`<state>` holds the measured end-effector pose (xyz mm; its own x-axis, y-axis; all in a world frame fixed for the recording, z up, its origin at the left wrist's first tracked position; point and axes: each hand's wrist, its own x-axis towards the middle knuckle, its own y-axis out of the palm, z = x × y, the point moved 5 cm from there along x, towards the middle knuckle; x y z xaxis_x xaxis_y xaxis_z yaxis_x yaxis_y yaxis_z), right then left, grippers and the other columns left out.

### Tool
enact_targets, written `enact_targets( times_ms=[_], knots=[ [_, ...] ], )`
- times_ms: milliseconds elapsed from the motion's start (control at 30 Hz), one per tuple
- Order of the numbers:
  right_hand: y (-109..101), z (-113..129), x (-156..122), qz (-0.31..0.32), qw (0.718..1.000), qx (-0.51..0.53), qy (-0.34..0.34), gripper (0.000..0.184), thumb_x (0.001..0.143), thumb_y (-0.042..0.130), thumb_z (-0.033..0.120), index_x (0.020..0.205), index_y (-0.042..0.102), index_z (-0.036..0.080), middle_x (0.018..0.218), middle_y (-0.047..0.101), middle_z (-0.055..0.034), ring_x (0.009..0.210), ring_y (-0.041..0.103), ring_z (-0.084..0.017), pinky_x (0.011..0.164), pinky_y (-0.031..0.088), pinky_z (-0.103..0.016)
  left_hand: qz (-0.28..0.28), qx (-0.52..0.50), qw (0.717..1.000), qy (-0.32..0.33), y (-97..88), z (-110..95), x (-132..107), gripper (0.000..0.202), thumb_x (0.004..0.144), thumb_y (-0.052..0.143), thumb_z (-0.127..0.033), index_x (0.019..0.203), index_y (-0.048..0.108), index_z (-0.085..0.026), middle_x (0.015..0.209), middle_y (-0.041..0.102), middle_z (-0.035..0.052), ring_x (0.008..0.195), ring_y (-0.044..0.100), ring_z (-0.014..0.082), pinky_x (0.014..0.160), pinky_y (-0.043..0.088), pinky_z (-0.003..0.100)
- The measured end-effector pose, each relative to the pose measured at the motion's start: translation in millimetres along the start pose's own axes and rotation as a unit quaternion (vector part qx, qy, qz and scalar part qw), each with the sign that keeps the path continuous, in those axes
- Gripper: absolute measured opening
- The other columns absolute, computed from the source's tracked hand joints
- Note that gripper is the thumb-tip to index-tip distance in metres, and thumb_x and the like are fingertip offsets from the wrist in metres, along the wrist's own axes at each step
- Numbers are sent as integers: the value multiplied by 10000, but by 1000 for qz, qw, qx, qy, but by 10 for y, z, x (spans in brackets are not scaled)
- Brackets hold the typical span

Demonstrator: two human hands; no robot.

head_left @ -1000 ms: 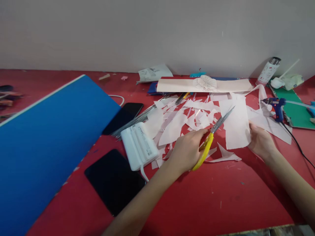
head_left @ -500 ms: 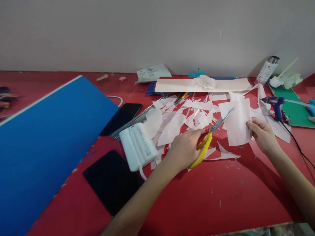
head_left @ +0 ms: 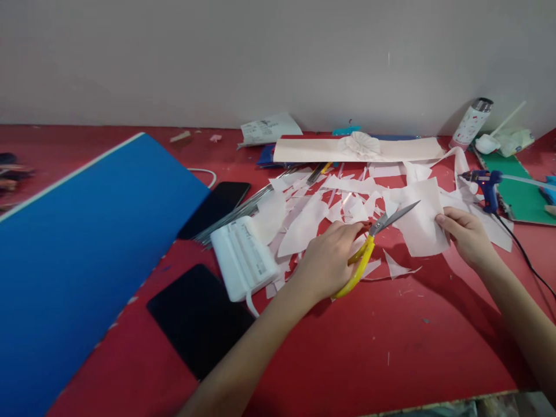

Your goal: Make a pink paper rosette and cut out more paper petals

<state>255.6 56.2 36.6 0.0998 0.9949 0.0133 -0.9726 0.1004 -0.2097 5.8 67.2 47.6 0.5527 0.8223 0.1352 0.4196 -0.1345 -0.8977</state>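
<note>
My left hand [head_left: 328,260] is closed round the yellow handles of a pair of scissors [head_left: 373,240], whose grey blades point up and right. The blade tips lie over a white paper piece [head_left: 421,223]. My right hand [head_left: 464,234] pinches that paper by its right edge and holds it tilted just above the red table [head_left: 391,347]. Many white paper scraps [head_left: 313,214] are strewn on the table behind both hands.
A big blue sheet [head_left: 87,249] covers the left. Two dark phones [head_left: 197,315] [head_left: 215,208] and a white power bank [head_left: 243,258] lie left of my arm. A blue glue gun [head_left: 489,185] with its cord, a green board [head_left: 523,197] and a can [head_left: 471,124] stand right.
The paper piece has turned clockwise in my right hand and risen a little. The scissors have swung flatter, with their tips further right over the paper.
</note>
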Motion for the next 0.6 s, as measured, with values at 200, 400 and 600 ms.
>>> enact_targets(
  times_ms=[200, 400, 600],
  knots=[
    [-30, 13, 11, -5, 1000, -4, 12, 238, 770, 624, 422, 674, 610, 205, 553, 434, 31, 483, 384, -96, 440, 303, -239, 6, 2, 1000, -7, 20, 17, 14, 348, 862, 450, -256, 1184, 520, -145, 1152, 613, 149, 1075, 564, 299, 812, 509, 437],
    [-36, -51, 32, 5, 999, 33, 30, 236, 750, 635, 434, 697, 623, 205, 576, 449, 32, 481, 352, -88, 432, 268, -234, 10, 0, 1000, -10, 13, 9, 10, 352, 864, 456, -261, 1195, 508, -154, 1166, 605, 149, 1087, 558, 301, 815, 508, 440],
    [11, -33, 18, 25, 998, 43, 47, 257, 717, 670, 436, 643, 606, 198, 564, 431, 36, 477, 320, -81, 441, 236, -244, 2, -8, 1000, 1, 21, -22, 15, 359, 900, 396, -286, 1215, 492, -143, 1210, 593, 158, 1087, 569, 290, 826, 506, 434]
  ],
)
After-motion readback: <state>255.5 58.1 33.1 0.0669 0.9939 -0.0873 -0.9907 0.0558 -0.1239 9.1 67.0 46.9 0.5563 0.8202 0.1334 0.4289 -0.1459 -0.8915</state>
